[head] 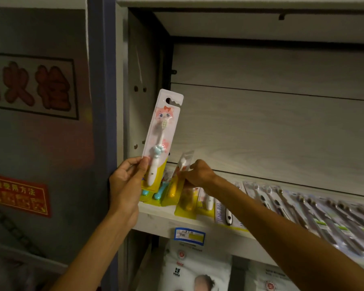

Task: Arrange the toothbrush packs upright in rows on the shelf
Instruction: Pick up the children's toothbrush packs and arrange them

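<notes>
Two hands sorting children's toothbrush packs at the left end of a pale wooden shelf.

Head view: the left hand [126,181], at centre-left of the frame, pinches the lower end of a white toothbrush pack [161,135] between thumb and fingers, holding it nearly upright and tilted slightly right, in front of the shelf's left wall. Just right of it, the right hand [198,174] is curled round the top of a second pack [184,162] standing among the yellow-backed packs [170,196] at the shelf's [156,219] left end; which one it grips is hard to tell in the dim light. Further right, a row of adult toothbrush packs [303,208] lies flat, fanned along the shelf toward the right edge. A blue-and-yellow price tag [189,234] sits on the shelf's front edge at lower centre.
</notes>
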